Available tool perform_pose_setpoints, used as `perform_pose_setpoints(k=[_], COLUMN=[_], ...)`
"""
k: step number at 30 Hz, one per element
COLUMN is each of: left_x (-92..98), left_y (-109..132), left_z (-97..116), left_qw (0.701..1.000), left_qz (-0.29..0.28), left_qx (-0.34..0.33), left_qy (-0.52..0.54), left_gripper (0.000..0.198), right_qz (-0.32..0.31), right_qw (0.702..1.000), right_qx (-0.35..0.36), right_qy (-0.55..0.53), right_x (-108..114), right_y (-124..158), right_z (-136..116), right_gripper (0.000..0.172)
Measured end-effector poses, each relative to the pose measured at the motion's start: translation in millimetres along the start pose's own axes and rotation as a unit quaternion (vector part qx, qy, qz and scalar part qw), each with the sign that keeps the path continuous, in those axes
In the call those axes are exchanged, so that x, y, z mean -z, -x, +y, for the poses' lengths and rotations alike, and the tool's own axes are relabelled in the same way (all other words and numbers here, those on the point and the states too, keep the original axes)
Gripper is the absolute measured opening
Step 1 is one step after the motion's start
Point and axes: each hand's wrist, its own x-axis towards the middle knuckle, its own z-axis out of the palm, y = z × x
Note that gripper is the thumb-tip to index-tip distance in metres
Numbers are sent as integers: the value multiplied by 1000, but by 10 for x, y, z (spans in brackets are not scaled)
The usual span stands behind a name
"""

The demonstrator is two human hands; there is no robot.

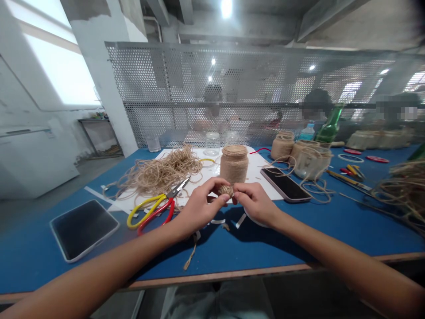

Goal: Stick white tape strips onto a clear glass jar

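My left hand [206,200] is closed around a small coil of twine [226,191], thumb in front and fingers behind. At the coil's right side, my right hand [255,202] pinches with thumb and forefinger; whether it grips the coil itself or a loose end is too small to tell. Just behind both hands stands a twine-wrapped jar [234,164], upright on white paper [265,188]. Scissors [162,201] with yellow and red handles lie left of my left hand, blades pointing away. Beyond them spreads a tangled heap of twine [166,168].
A tablet [84,230] lies at the left, a phone [285,184] at the right. Wrapped jars [282,146], a partly wrapped glass jar [312,161] and a green bottle [330,126] stand farther right. A perforated metal screen [186,79] borders the table's back, with people behind it.
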Motion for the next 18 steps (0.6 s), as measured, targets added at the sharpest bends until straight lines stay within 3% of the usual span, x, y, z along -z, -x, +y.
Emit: perform_pose_setpoints(k=[8, 18], left_x=[6, -5], left_y=[4, 8], left_z=[20, -5], left_qw=[1000, 1000], left_qz=[11, 20], left_qx=[-10, -19], left_qy=[-17, 3], left_gripper=[23, 22], right_qz=[5, -6], right_qw=[976, 940], right_qx=[-76, -116], right_qy=[-205, -319], right_x=[-6, -29], right_y=[-77, -70], right_z=[16, 78], right_gripper=[18, 10])
